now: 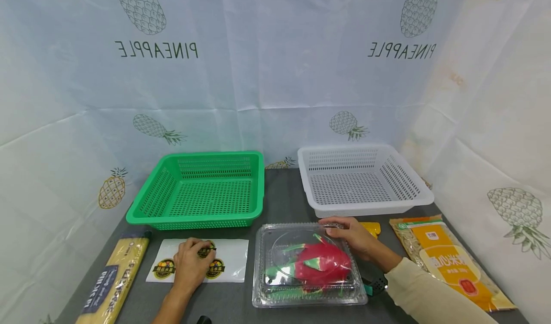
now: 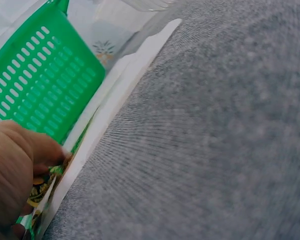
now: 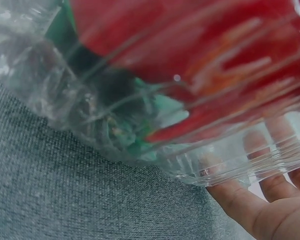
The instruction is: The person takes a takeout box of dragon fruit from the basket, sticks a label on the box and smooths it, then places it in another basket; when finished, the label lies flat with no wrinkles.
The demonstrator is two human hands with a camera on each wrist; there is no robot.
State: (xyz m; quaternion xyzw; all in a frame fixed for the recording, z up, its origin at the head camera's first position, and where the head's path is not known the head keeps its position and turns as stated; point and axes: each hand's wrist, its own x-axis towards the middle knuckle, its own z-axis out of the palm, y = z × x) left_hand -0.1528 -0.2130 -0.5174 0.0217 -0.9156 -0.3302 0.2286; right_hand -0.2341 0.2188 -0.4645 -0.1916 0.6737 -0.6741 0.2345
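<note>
My left hand [image 1: 191, 262] is over a white sticker sheet [image 1: 234, 262], its fingers curled and pinching a round black-and-gold sticker [image 1: 205, 248]. Close up in the left wrist view, the thumb and fingertips meet at the sticker [image 2: 38, 191], partly hidden by the hand. Other stickers of this kind lie on the sheet. A clear plastic clamshell box [image 1: 263, 266] sits closed to the right, with a red dragon fruit [image 1: 325, 264] inside. My right hand [image 1: 350, 238] grips the box's far right corner; its fingers [image 3: 237, 200] show at the box's edge in the right wrist view.
Behind stand a green basket [image 1: 195, 222] and a white basket [image 1: 370, 208]. A pack of noodles [image 1: 114, 278] lies at left, a yellow-orange food bag [image 1: 452, 262] at right. A small yellow packet [image 1: 371, 228] and a dark object with a teal part [image 1: 375, 285] are beside the right arm.
</note>
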